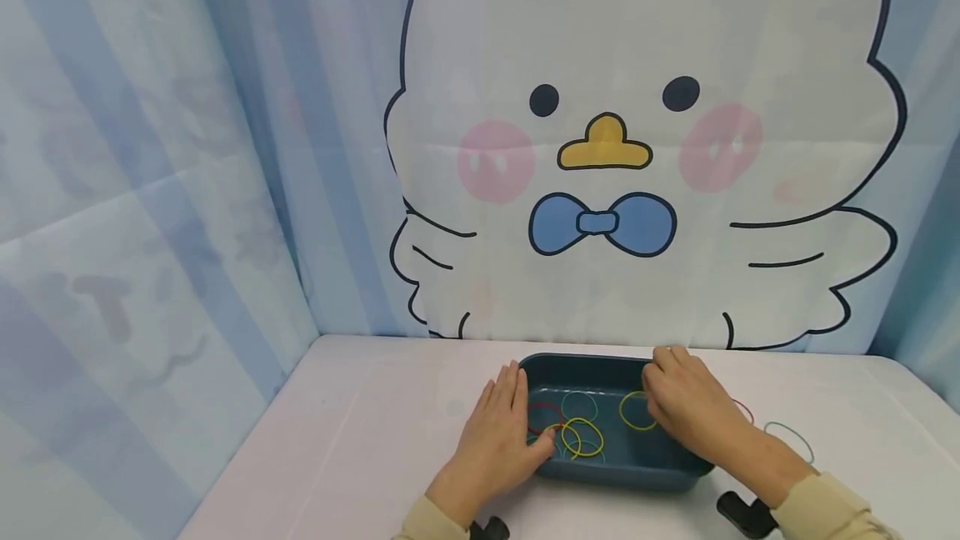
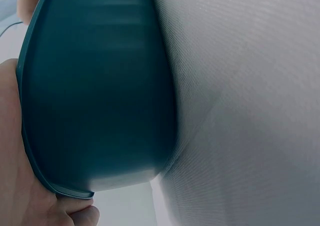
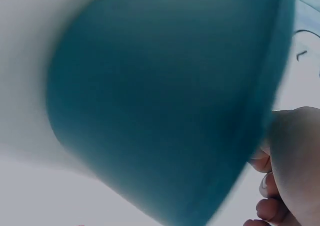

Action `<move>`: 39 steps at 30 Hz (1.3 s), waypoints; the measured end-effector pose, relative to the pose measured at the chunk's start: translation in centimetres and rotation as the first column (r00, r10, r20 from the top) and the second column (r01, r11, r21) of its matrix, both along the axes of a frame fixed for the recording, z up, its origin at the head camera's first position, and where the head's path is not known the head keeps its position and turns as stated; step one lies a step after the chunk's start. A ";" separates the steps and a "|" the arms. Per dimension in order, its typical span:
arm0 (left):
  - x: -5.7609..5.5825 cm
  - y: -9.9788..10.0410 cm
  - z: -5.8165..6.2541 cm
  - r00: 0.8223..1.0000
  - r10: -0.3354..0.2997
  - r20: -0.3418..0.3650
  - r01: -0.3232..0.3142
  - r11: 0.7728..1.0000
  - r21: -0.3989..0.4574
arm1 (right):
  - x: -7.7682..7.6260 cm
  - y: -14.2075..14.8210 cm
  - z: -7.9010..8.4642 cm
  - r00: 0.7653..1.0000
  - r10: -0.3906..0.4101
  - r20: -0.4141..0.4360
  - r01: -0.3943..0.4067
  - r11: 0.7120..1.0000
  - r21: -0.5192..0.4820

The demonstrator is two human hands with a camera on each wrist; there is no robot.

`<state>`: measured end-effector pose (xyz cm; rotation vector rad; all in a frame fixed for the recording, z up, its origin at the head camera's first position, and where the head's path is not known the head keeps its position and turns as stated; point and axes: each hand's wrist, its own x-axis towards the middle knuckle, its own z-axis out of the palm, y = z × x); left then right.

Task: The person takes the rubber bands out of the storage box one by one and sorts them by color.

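1. Head view: the tray (image 1: 615,477) sits on the table (image 1: 360,457), its long axis running left to right. The left hand (image 1: 498,436) lays straight fingers along its left rim, thumb over the near edge. The right hand (image 1: 693,402) is curled at the tray's right part; whether it pinches the yellow band (image 1: 621,412) beside it, I cannot tell. More bands (image 1: 603,438) lie at the tray's left: thin loops, probably light and stretchy, easiest pinched at one edge; being round, they point nowhere.

2. Left wrist view: the smooth tray wall looks stiff, perhaps slippery; the rim, where the palm rests, seems the best hold.

3. Right wrist view: bent fingers show beyond the wall, their grip hidden.
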<state>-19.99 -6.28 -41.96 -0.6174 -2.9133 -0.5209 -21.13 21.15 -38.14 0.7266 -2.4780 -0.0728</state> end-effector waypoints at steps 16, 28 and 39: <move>0.1 -0.1 0.1 1.000 -0.003 0.002 0.003 1.000 -0.005 | 0.8 2.2 2.2 0.998 -0.025 -0.052 0.024 1.000 -0.013; 0.1 -0.1 0.1 1.000 -0.008 0.003 0.008 1.000 -0.005 | 2.1 4.0 3.3 0.996 -0.039 -0.077 0.039 0.999 -0.006; 0.1 -0.1 0.0 1.000 -0.003 0.011 0.003 1.000 0.006 | 3.2 6.8 3.4 0.992 -0.015 -0.122 0.012 1.000 -0.029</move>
